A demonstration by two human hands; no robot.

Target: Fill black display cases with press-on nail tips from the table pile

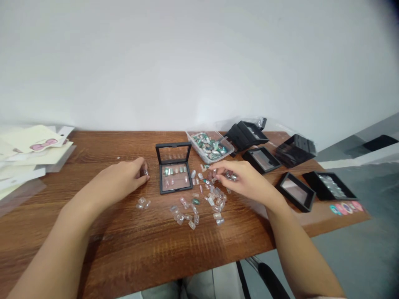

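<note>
1. Your left hand (123, 177) is curled closed, with its fingertips (140, 168) pinching what looks like a small clear-wrapped press-on nail (145, 172).
2. Your right hand (241, 178) hangs low over the wood, fingers bent and half closed around a small cluster of nails (231, 176). You cannot tell from this view whether it is actually gripping them.
3. Between your hands, loose press-on nails (199, 203) lie scattered across the wooden table (102, 241), and a small separate pair (142, 203) sits just below your left hand.
4. Just beyond your left hand stands an open black display case (173, 166). Its clear lid is raised, and two rows of nails already sit on its base.
5. Behind that, a clear plastic tub (210, 147) is heaped with green and silver nails.
6. To your right, more open black cases (296, 191) spread along the table, and one (328, 185) holds a row of nails.
7. Further out, colourful nail stickers (346, 207) lie at the right corner — a stack of printed cards (31, 145) sits at the far left.
</note>
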